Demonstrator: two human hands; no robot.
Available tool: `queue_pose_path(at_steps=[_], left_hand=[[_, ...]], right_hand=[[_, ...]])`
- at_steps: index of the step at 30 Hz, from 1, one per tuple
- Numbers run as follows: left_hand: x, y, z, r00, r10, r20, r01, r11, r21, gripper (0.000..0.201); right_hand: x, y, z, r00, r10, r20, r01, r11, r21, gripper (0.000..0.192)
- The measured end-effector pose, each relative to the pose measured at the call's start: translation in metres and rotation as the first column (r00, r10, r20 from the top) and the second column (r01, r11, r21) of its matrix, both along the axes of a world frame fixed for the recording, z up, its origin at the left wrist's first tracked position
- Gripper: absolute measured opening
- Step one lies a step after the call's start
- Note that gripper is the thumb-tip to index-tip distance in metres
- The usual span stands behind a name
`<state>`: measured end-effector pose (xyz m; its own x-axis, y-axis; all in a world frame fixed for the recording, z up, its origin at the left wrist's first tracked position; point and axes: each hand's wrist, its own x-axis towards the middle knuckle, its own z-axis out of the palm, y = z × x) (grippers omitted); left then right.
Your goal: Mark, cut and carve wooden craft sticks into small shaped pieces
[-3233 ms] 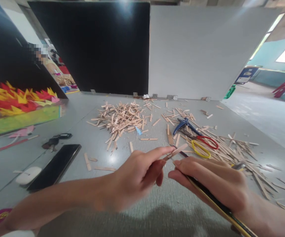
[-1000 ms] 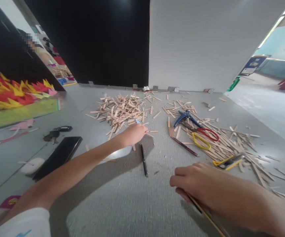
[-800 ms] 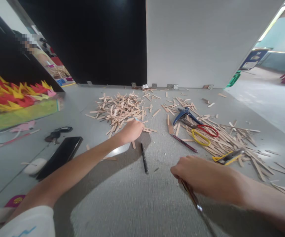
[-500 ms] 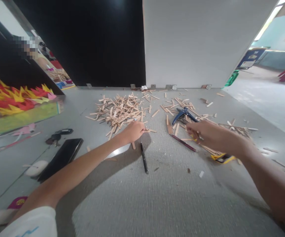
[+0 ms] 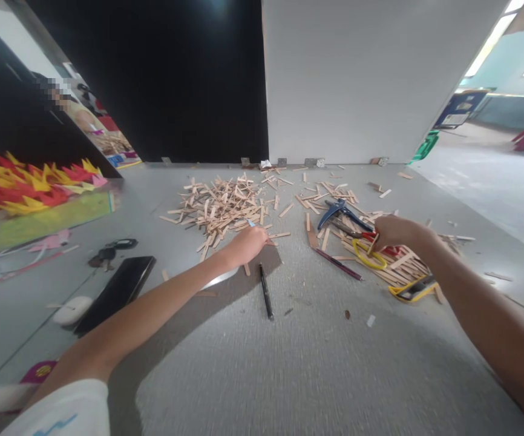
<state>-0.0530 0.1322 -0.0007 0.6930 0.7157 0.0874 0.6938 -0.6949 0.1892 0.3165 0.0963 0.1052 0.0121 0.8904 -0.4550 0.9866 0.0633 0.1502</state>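
My left hand (image 5: pixel 249 243) is closed in a pinch at the near edge of a heap of short wooden strips (image 5: pixel 225 206); the tip of one strip shows at its fingertips. My right hand (image 5: pixel 391 233) hovers over a second, flatter spread of strips (image 5: pixel 398 269), fingers curled on a short wooden strip (image 5: pixel 373 243). Just below that hand lie yellow-looped scissors (image 5: pixel 371 257) and a red-handled tool (image 5: pixel 391 250), partly hidden. Blue-handled pliers (image 5: pixel 341 212) rest left of it. A yellow box cutter (image 5: pixel 412 289) lies nearer me.
A black pen (image 5: pixel 265 292) and a dark red pencil (image 5: pixel 339 264) lie on the grey floor (image 5: pixel 298 375). Leftward are a black phone (image 5: pixel 117 290), keys (image 5: pixel 110 253), a white mouse (image 5: pixel 72 310) and red-yellow paper shapes (image 5: pixel 35 181). Black and white panels (image 5: pixel 357 79) stand behind; another person (image 5: pixel 80 115) is beyond.
My right hand has moved right and slightly away, uncovering the yellow scissor loops and red handles. My left hand has shifted slightly right and stays closed beside the heap.
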Motion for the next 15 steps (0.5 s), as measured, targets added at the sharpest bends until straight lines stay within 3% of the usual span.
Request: queue_pose_path(at_steps=[2,5,15], left_hand=[[0.0,0.0,-0.001,1.0,-0.004,-0.016,0.004,1.0,-0.004,0.015],[-0.001,0.001,-0.004,1.0,-0.014,-0.026,0.013,1.0,-0.014,0.034],[-0.002,0.004,-0.012,0.999,-0.033,-0.023,0.033,0.999,0.003,0.039]], right_hand=[[-0.001,0.002,-0.002,1.0,0.021,0.021,-0.022,0.999,0.045,0.021],[0.0,0.003,-0.008,0.998,0.027,0.049,-0.032,0.994,0.103,0.005],[0.0,0.006,-0.029,0.992,-0.004,0.129,-0.02,0.983,0.185,0.02]])
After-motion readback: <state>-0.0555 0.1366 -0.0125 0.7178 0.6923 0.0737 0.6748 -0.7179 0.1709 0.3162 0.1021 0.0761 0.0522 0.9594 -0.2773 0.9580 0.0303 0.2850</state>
